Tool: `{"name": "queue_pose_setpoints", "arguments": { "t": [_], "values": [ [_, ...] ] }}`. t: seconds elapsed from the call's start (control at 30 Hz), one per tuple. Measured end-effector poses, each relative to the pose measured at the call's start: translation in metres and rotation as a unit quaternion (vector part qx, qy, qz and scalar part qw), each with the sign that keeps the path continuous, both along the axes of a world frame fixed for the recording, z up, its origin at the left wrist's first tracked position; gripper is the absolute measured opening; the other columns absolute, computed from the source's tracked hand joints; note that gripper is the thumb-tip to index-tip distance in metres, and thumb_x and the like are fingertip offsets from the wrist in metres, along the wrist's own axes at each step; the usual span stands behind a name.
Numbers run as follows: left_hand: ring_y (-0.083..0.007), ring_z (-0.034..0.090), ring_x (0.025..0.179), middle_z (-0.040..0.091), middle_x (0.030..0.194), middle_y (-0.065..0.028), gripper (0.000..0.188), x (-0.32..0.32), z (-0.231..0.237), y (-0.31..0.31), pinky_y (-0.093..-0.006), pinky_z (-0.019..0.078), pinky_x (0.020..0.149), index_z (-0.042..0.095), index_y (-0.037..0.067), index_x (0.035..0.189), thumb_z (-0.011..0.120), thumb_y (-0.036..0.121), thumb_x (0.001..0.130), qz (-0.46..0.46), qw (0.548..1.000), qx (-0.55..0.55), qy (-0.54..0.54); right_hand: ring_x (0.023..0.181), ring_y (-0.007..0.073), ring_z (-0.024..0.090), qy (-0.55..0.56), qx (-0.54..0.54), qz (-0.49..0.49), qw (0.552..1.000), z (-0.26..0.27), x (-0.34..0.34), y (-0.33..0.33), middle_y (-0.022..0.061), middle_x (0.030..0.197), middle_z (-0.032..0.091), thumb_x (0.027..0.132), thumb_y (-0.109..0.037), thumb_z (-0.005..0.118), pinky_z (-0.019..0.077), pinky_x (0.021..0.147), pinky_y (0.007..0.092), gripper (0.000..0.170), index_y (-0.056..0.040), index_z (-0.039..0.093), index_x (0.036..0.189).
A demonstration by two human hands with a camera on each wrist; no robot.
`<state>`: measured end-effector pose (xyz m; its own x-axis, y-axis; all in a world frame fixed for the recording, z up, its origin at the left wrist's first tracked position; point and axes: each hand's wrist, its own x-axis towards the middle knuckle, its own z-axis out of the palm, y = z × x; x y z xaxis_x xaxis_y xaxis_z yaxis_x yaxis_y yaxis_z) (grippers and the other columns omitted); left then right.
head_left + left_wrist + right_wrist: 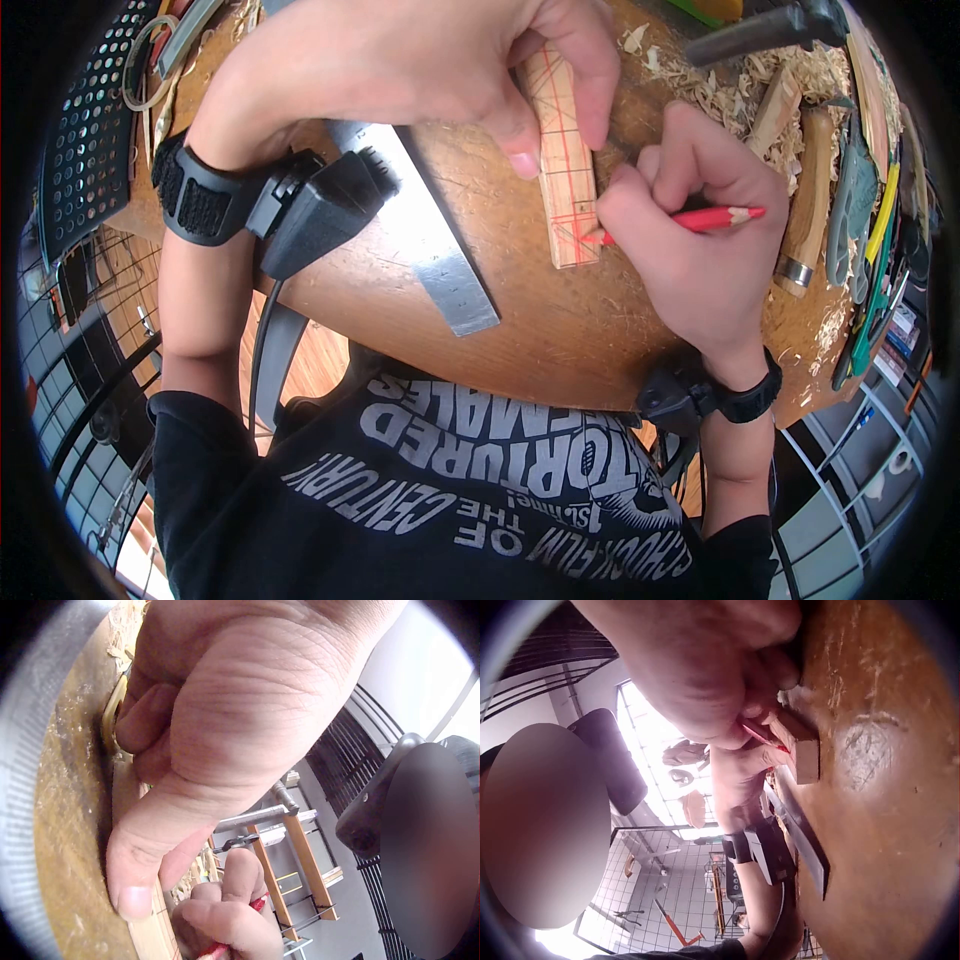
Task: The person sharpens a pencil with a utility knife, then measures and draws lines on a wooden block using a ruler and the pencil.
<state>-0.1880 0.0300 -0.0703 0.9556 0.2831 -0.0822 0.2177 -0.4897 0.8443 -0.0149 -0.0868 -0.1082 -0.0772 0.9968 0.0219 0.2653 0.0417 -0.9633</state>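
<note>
A narrow wooden block [568, 185], ruled with red and dark lines, lies on the brown workbench [520, 300]. My left hand [420, 60] holds it from above, thumb on the near side and fingers on the far side. In my right hand [700, 240] a red pencil [705, 219], sharpened at both ends, is pinched; one tip meets the block's near end, among crossed red lines. In the right wrist view that tip is right at the block's [804, 759] marked face. A steel rule [440, 265] lies flat, left of the block, partly under my left forearm.
Wood shavings [690, 85] cover the far right of the bench, with a dark metal bar [750, 38] above them. A wooden tool handle [808, 190] and several other tools line the right edge. A perforated black panel [85, 130] stands far left.
</note>
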Motion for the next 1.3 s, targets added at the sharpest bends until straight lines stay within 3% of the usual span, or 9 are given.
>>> {"name": "queue_pose_setpoints", "arguments": {
  "t": [0.13,0.2,0.3,0.4,0.53,0.6,0.8,0.9,1.3],
  "values": [
    [-0.0198,0.062,0.078,0.065,0.091,-0.0068,0.03,-0.005,-0.008,0.006,-0.0282,0.0482,0.063,0.071,0.005,0.093,0.074,-0.005,0.065,0.0,0.996,-0.04,-0.078,0.054,0.001,0.031,-0.014,0.006,-0.004,1.0,-0.002,0.0,0.001,-0.0068,0.057,0.033,0.077,0.011,0.057,0.0253,0.049,0.0211,0.034,-0.0079,0.032,0.064],
    [-0.0196,0.062,0.077,0.066,0.091,-0.0067,0.029,-0.004,-0.012,0.011,-0.0279,0.0481,0.063,0.071,0.005,0.093,0.074,-0.005,0.065,-0.011,0.991,-0.131,-0.035,0.054,0.001,0.031,-0.013,0.007,-0.01,1.0,-0.004,0.0,0.001,-0.007,0.057,0.033,0.078,0.01,0.057,0.0254,0.049,0.021,0.034,-0.008,0.032,0.064],
    [-0.0194,0.062,0.077,0.065,0.091,-0.0068,0.029,0.004,0.006,0.014,-0.0278,0.0481,0.063,0.071,0.005,0.093,0.074,-0.005,0.065,-0.003,0.989,-0.138,0.044,0.054,0.001,0.031,-0.007,0.011,-0.014,1.0,-0.005,-0.001,0.001,-0.0071,0.058,0.033,0.079,0.009,0.058,0.0258,0.049,0.0209,0.034,-0.0081,0.033,0.064],
    [-0.0192,0.062,0.077,0.065,0.091,-0.0071,0.03,-0.001,-0.002,0.0,-0.0278,0.0483,0.063,0.071,0.005,0.093,0.073,-0.006,0.065,0.002,0.999,-0.028,-0.024,0.054,0.001,0.032,-0.008,0.009,-0.016,1.0,-0.005,0.0,0.002,-0.0071,0.058,0.034,0.079,0.009,0.058,0.026,0.049,0.0209,0.034,-0.0082,0.033,0.064],
    [-0.0193,0.062,0.078,0.065,0.091,-0.0072,0.03,-0.002,-0.006,0.009,-0.0278,0.0484,0.063,0.071,0.004,0.093,0.073,-0.007,0.065,-0.011,0.993,-0.11,-0.038,0.054,0.0008,0.032,0.01,0.01,-0.018,1.0,-0.004,-0.001,0.001,-0.007,0.058,0.035,0.079,0.009,0.058,0.026,0.049,0.0208,0.034,-0.0083,0.033,0.064],
    [-0.0193,0.062,0.079,0.065,0.092,-0.0071,0.03,0.002,0.005,0.002,-0.0278,0.0484,0.063,0.071,0.004,0.093,0.073,-0.007,0.065,0.005,0.999,-0.047,0.027,0.054,0.0008,0.032,-0.01,0.002,-0.012,1.0,-0.002,0.0,0.0,-0.007,0.058,0.035,0.079,0.009,0.058,0.026,0.049,0.0207,0.034,-0.0084,0.033,0.064],
    [-0.0195,0.062,0.078,0.065,0.091,-0.0068,0.029,-0.001,-0.002,0.0,-0.0282,0.0482,0.064,0.07,0.004,0.093,0.073,-0.006,0.065,0.002,0.999,-0.032,-0.02,0.054,0.0008,0.032,-0.001,0.013,-0.017,1.0,-0.004,-0.001,0.001,-0.0071,0.058,0.035,0.079,0.009,0.058,0.026,0.049,0.0204,0.035,-0.0087,0.032,0.064],
    [-0.0197,0.062,0.079,0.065,0.092,-0.0067,0.03,0.002,0.008,-0.003,-0.0283,0.048,0.064,0.07,0.004,0.093,0.073,-0.006,0.065,0.006,1.0,0.008,0.023,0.054,0.0008,0.032,0.0,0.011,-0.017,1.0,-0.004,-0.001,0.001,-0.0073,0.057,0.035,0.079,0.009,0.058,0.0257,0.049,0.0207,0.035,-0.0089,0.032,0.064],
    [-0.0193,0.062,0.078,0.065,0.09,-0.0064,0.029,0.002,0.005,-0.001,-0.028,0.0478,0.063,0.071,0.004,0.093,0.073,-0.006,0.066,-0.002,1.0,-0.005,0.024,0.053,0.0003,0.03,0.0,0.012,-0.021,1.0,-0.004,-0.001,0.001,-0.0076,0.056,0.034,0.079,0.009,0.059,0.0237,0.048,0.0206,0.036,-0.0092,0.031,0.064]
  ]
}}
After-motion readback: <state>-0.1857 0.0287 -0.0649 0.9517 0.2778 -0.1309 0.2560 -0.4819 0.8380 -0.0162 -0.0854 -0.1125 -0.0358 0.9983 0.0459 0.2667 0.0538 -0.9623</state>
